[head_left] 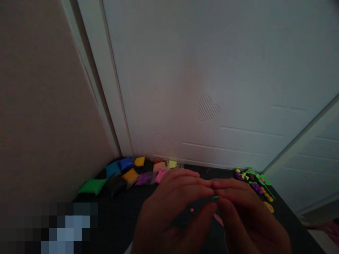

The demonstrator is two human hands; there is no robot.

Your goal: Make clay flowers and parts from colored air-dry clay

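My left hand (172, 208) and my right hand (246, 215) meet fingertip to fingertip low in the middle of the view, over a dark table (127, 218). Both pinch a tiny green bit of clay (216, 197) between thumbs and forefingers. A small pink ball (191, 210) lies on the table under my left hand, and a pink strip (218, 219) shows below my right fingers. The scene is very dim.
Several small bags of coloured clay (127, 173) lie at the table's far left: green, blue, yellow, orange, purple, pink. Finished small clay shapes (255, 181) in green, purple and yellow sit at the far right. A white panel with heart marks (208, 108) rises behind.
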